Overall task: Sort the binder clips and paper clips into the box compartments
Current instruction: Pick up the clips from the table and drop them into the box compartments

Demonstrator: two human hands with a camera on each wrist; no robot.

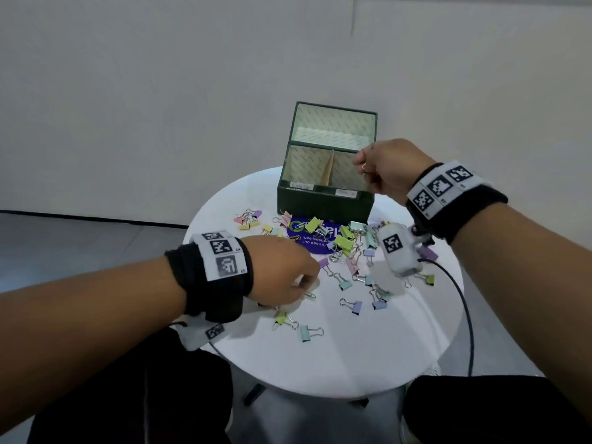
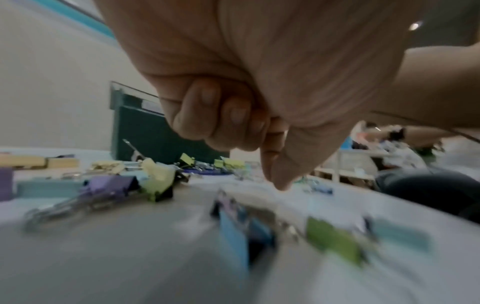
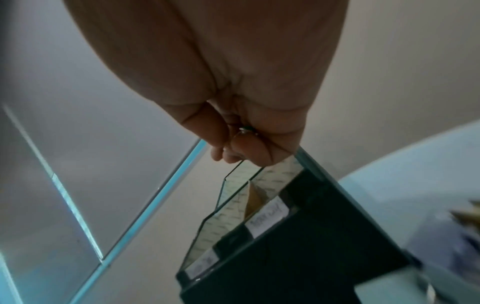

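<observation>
Head view, nearest first: the left hand (image 1: 282,277) is held low over the round white worktop (image 1: 336,357), its fingers (image 2: 205,117) curled toward the palm beside a small paper clip (image 1: 310,295). Whether that clip is already touched or pinched cannot be told. Pastel binder clips (image 1: 344,241) are scattered just beyond, thickest in front of the box and over a blue sticker (image 1: 307,238).

Farther off, the right hand (image 1: 389,169) is raised over the right front compartment of the green box (image 1: 323,200), and a small metal piece (image 3: 244,130), probably a paper clip, is pinched between its fingertips. Both front compartments are labelled, though the writing is too blurred to be read; no contents can be made out inside.

A release from this height could let the light clip strike the thin cardboard divider (image 1: 330,169) and drop into the wrong side. On the worktop, the flat clip could be pushed away rather than lifted, being hard to get a nail under.
</observation>
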